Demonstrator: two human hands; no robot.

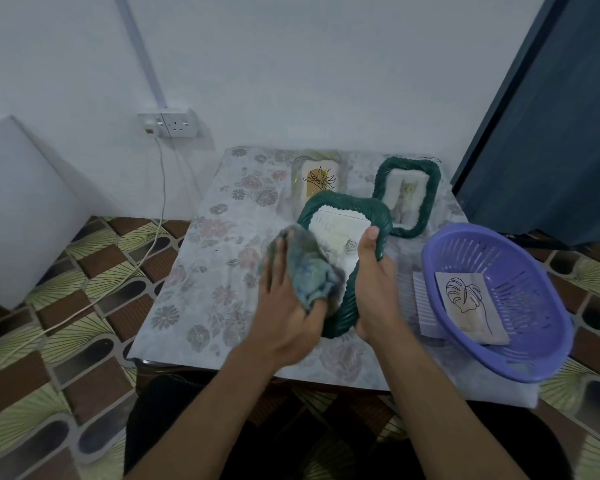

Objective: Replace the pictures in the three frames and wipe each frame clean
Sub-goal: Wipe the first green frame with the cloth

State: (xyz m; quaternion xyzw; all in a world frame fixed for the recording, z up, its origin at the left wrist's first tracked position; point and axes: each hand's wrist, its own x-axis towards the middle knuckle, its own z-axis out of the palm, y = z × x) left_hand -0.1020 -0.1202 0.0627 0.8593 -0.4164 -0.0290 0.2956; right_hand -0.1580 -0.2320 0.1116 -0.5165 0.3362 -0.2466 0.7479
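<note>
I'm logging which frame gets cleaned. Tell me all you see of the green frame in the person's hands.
The green frame is dark green, ribbed like woven plastic, with rounded corners, and holds a pale picture. It is held tilted over the table; the right hand grips its right side, and the left hand holds a grey-blue cloth against it.

I can read no word, number or brand here. The picture [340, 230] in the near green frame [347, 201] has faint marks at its top, too blurred for me to read. The sheet [465, 301] in the basket [534, 292] shows only a drawn leaf.
</note>
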